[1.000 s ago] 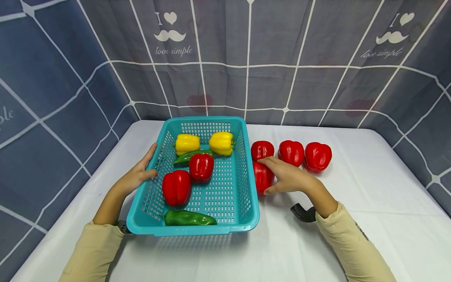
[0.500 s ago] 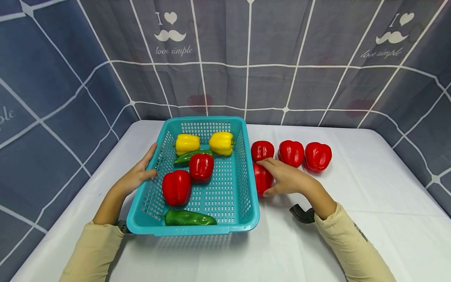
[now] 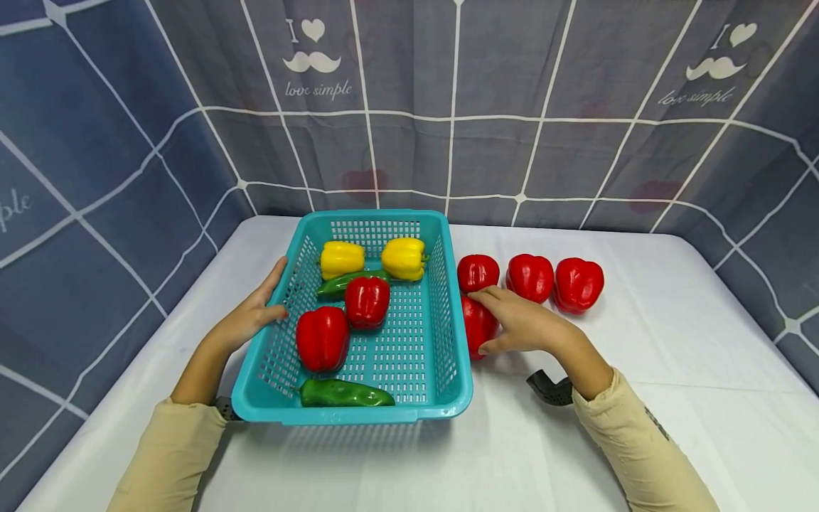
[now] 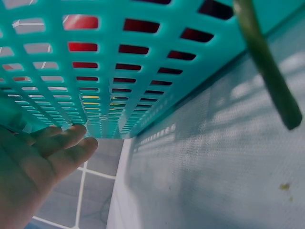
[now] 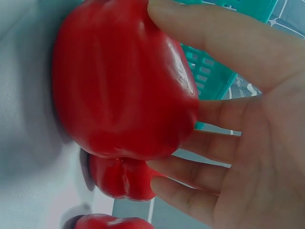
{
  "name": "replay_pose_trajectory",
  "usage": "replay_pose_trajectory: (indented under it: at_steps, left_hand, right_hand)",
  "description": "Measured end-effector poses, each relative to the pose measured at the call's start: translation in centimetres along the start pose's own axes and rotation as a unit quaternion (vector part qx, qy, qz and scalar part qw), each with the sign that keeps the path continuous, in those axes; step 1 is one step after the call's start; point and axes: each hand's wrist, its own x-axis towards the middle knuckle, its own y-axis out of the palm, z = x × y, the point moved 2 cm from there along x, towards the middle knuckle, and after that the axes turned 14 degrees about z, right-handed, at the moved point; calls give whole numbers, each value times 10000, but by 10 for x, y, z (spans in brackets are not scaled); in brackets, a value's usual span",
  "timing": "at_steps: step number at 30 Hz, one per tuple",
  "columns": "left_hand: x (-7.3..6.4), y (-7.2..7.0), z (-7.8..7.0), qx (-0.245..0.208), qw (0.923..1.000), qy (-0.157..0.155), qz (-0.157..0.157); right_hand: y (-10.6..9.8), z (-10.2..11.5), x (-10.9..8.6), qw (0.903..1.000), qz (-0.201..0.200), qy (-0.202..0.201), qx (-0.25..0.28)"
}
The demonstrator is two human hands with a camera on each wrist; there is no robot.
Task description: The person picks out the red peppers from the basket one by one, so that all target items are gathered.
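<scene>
My left hand (image 3: 249, 316) holds the left rim of a turquoise plastic basket (image 3: 456, 370), thumb over the rim. In the left wrist view, its fingers (image 4: 71, 153) lie against the perforated outer wall. To the right of the basket, my right hand (image 3: 527, 320) grips a red bell pepper (image 3: 476, 328) lying on the table. The right wrist view shows the thumb on one end of this pepper (image 5: 119, 86) and the fingers reaching behind it. Inside the basket are two red bell peppers (image 3: 323, 339), two yellow bell peppers (image 3: 404, 258) and two long green peppers (image 3: 345, 393).
Behind the gripped pepper sits another red bell pepper (image 3: 478, 272). Two more, a middle one (image 3: 530, 277) and a right one (image 3: 578, 284), stand farther right. A grey checked curtain (image 3: 493, 156) hangs behind the white-covered table (image 3: 672, 341).
Both hands stay nearly in place, the right one still at the same red bell pepper. The whole head view has shifted very slightly. Nothing is lifted or let go.
</scene>
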Motion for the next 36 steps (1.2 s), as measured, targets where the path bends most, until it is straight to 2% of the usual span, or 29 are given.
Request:
replay_pose_trajectory:
  at_steps: [7,16,23,30,36]
  left_hand:
    - [-1,1,-2,11,10000,-9,-39]
    - [-2,1,-5,-81,9998,181,-80]
    - [-2,3,-1,-151,9998,117,-85]
    - [0,5,0,-246,9996,106,-77]
    - [0,4,-2,-286,9995,77,-143]
  right_hand:
    - [-4,2,-3,10000,5,22,3]
    - [-12,-1,-6,9991,-386,47,169]
    - [-17,1,-6,9981,-571,-8,213]
    - [-25,7,5,9961,-839,-201,205]
    - [-40,33,23,9925,-1046,-618,-162]
